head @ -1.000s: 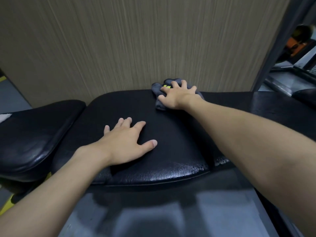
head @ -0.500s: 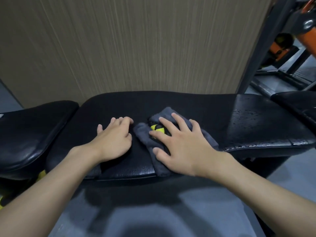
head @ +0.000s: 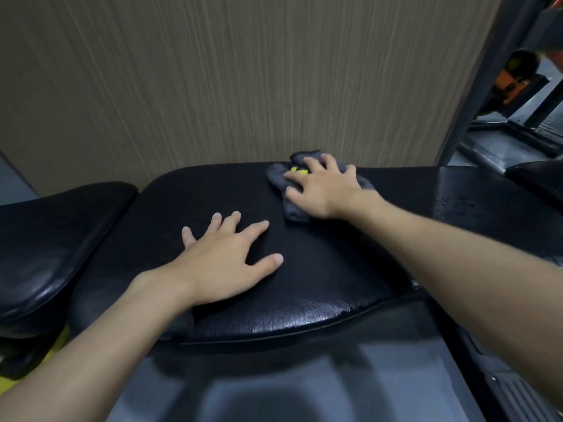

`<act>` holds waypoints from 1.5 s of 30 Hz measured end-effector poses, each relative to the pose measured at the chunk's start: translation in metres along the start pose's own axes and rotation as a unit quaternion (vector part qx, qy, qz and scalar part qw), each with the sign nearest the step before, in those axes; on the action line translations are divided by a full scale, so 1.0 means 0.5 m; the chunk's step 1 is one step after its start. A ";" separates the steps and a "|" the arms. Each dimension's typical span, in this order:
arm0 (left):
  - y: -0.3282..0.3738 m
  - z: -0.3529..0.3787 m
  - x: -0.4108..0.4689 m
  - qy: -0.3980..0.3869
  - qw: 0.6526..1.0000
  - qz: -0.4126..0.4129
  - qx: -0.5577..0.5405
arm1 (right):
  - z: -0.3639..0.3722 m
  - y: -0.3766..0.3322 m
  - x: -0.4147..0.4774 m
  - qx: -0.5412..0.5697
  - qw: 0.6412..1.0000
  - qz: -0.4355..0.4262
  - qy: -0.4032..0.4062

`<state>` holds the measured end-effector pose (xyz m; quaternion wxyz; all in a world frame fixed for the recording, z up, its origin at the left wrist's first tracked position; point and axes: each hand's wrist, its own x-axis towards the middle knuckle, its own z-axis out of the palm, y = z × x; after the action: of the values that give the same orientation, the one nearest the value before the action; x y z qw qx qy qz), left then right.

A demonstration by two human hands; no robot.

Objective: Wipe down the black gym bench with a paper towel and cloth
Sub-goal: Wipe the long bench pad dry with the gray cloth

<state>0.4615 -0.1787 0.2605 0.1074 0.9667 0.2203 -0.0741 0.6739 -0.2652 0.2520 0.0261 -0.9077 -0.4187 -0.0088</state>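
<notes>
At the far edge of the black gym bench (head: pixel 335 269), the right hand (head: pixel 323 190) presses the grey cloth (head: pixel 275 175) under spread fingers (head: pixel 332 162), having pushed it back from the near edge, while the left hand (head: pixel 225 260) rests flat and empty mid-pad, which indicates another wiping pass completed

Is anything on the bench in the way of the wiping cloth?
Only the left hand, flat on the black padded bench, nearer and left of the crumpled grey cloth under the right hand.
</notes>
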 end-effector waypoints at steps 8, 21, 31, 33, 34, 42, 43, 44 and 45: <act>-0.001 0.002 0.006 -0.012 1.000 -0.008 0.012 | -0.015 0.015 0.077 0.001 0.997 0.062 -0.038; 0.005 0.008 0.010 0.029 0.999 -0.018 -0.023 | -0.003 -0.018 -0.311 -0.048 0.994 -0.096 0.036; 0.027 -0.003 0.032 0.063 0.997 0.021 -0.031 | 0.000 0.005 -0.259 -0.023 0.997 -0.068 0.039; 0.041 -0.008 0.034 0.048 0.999 0.015 -0.016 | 0.001 0.023 -0.190 -0.021 0.999 -0.041 0.026; 0.047 -0.010 0.035 0.032 0.999 0.011 -0.005 | 0.001 0.034 -0.150 -0.018 0.999 -0.026 0.016; 0.060 -0.010 0.036 -0.033 0.999 0.000 0.028 | -0.011 0.091 0.058 0.007 0.997 0.076 -0.029; 0.061 -0.011 0.036 -0.034 0.999 -0.002 0.028 | -0.011 0.091 0.061 0.007 0.996 0.079 -0.031; 0.060 -0.012 0.037 -0.036 0.999 -0.003 0.028 | -0.011 0.089 0.058 0.006 0.997 0.076 -0.031; 0.060 -0.012 0.038 -0.037 0.999 -0.004 0.029 | -0.009 0.088 0.049 0.005 0.997 0.069 -0.030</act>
<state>0.4926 -0.1959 0.2681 0.0877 0.9651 0.2175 -0.1169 0.7231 -0.2752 0.2558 0.0187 -0.9341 -0.3559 0.0224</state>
